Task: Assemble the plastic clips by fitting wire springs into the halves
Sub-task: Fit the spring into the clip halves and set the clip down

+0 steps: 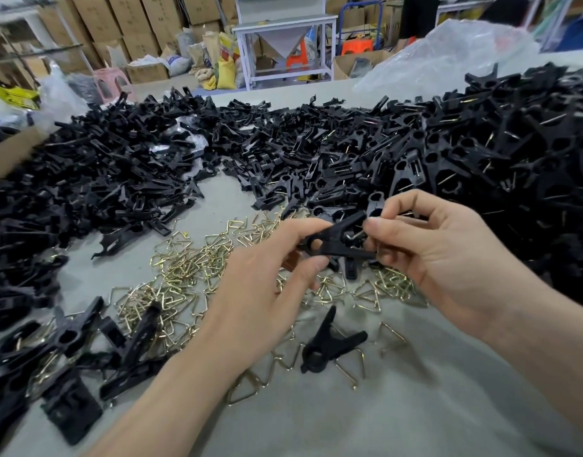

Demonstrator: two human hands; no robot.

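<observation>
Fitting spring | left hand [267, 265] pinches clip halves [333, 246] at their left end | right hand [441, 249] pinches wire spring [356, 234] at their right end | halves' long axis runs between hands | right hand nearer spring seat | loose springs [191, 268] on surface [366, 417] below hands

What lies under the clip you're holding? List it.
Below the held clip lie brass wire springs and a loose black clip piece on the grey table. The left hand and right hand, both gripping the clip, cover whatever lies directly beneath them.
</observation>
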